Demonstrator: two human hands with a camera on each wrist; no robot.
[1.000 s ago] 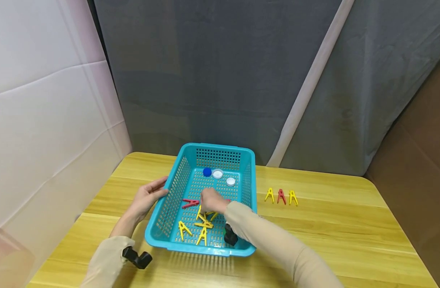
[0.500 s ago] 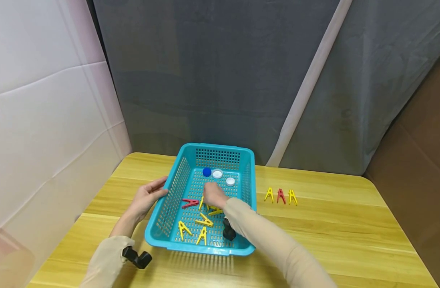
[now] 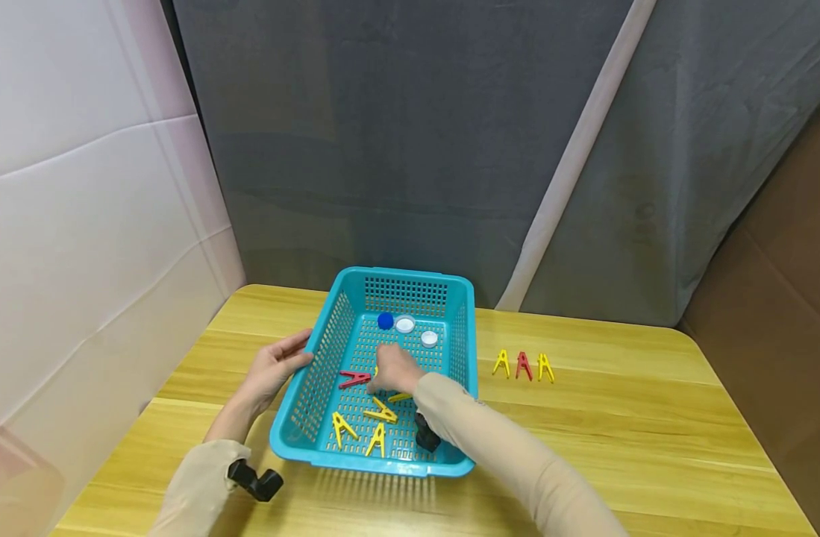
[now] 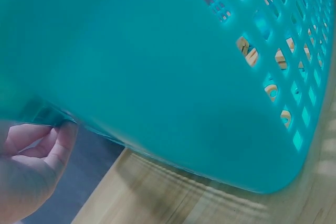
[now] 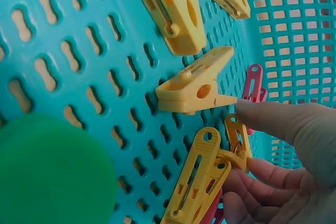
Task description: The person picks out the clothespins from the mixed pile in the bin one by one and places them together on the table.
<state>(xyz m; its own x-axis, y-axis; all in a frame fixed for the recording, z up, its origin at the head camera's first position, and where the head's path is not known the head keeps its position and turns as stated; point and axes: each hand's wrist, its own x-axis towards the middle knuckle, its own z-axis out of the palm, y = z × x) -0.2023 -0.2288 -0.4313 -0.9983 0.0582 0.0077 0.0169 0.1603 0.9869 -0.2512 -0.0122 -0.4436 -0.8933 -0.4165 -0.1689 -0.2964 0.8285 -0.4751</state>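
In the head view my left hand (image 3: 265, 377) holds the left rim of a turquoise plastic basket (image 3: 301, 388); its fingertips meet the rim in the left wrist view. My right hand (image 3: 395, 370) is down inside the basket. Seen from the right wrist, its thumb and fingers close around a small yellow clothespin (image 5: 239, 142), partly hidden by the fingers. Another yellow clothespin (image 5: 197, 85) lies by the thumb tip, and a larger-looking one (image 5: 191, 182) beside the fingers. A red clothespin (image 3: 354, 379) rests left of the hand, with several yellow clothespins nearer the front.
At the basket's far end sit a blue cap (image 3: 386, 321) and two white caps, one a white cap (image 3: 429, 339) farther right. On the wooden table (image 3: 624, 418), right of the basket, a yellow clothespin (image 3: 501, 362), a red clothespin (image 3: 524, 365) and another yellow clothespin (image 3: 546, 368) stand in a row.
My right hand first shifted slightly away over the basket floor, then back left and toward me over a yellow clothespin. Some yellow clothespins have spread apart. My left hand has stayed put.
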